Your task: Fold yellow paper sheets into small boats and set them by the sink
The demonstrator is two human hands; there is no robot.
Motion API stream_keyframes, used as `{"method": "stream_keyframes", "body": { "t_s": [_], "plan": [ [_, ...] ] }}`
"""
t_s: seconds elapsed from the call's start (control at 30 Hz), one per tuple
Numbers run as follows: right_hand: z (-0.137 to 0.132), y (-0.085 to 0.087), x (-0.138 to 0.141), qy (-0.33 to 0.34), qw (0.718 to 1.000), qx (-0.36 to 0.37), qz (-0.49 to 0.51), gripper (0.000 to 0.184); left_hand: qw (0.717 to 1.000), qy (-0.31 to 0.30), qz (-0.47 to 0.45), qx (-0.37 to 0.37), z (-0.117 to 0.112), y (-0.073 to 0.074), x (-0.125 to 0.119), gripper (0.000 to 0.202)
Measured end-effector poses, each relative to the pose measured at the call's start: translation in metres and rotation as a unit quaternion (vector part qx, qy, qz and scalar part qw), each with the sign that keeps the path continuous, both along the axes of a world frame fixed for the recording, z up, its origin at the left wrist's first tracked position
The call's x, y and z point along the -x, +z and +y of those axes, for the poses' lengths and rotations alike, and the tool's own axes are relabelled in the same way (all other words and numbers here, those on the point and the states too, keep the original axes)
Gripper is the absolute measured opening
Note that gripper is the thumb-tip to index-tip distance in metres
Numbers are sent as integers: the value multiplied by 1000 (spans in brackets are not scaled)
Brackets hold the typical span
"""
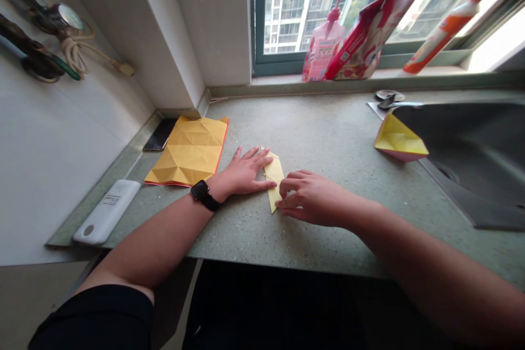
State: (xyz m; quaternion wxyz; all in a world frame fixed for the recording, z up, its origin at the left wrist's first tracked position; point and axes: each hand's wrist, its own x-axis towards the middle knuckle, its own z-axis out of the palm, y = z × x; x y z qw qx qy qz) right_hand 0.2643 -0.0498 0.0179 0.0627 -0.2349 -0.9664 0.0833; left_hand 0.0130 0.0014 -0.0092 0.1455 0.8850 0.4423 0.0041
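Observation:
A small folded piece of yellow paper lies flat on the speckled green counter. My left hand rests beside it with fingers spread, the fingertips and thumb touching its left edge. From the other side my right hand reaches in with curled fingers, thumb and fingertips pinching the paper's lower right edge. Creased orange-yellow paper sheets lie left of my left hand. By the sink sits a folded paper shape, yellow inside and pinkish outside.
A dark phone lies partly under the sheets, and a white power bank is at the counter's left end. The metal sink takes up the right side. A pink pump bottle, a red bag and an orange-and-white bottle stand on the windowsill.

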Motion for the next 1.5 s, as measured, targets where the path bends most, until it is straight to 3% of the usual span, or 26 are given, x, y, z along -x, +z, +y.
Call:
{"method": "stream_keyframes", "body": {
  "t_s": [0.37, 0.47, 0.6, 0.8, 0.93, 1.1, 1.27, 1.5],
  "plan": [
    [-1, -3, 5, 53, 995, 51, 61, 16, 1000, -4, -9, -6, 0, -2, 1, 84],
    [9, -7, -1, 5, 994, 42, 97, 18, 1000, -8, -15, -14, 1, -4, 1, 84],
    [28, -18, -10, -138, 983, -29, 120, 25, 1000, -6, -19, -16, 2, -6, 2, 85],
    [37, -39, -9, -171, 984, -8, 46, 33, 1000, -8, -13, -27, 1, -8, 1, 84],
    [34, -39, -7, -185, 982, -11, 25, 32, 996, -27, -31, -85, -4, -8, 1, 82],
    [31, -32, -5, -186, 982, -17, 17, 31, 976, -106, -96, -164, -10, -5, 4, 57],
    [30, -30, -4, -190, 982, 1, 17, 30, 971, -152, -143, -118, -11, -5, 11, 27],
    [30, -31, -5, -185, 982, 10, 38, 32, 981, -119, -131, -75, -13, 1, 10, 32]
  ]
}}
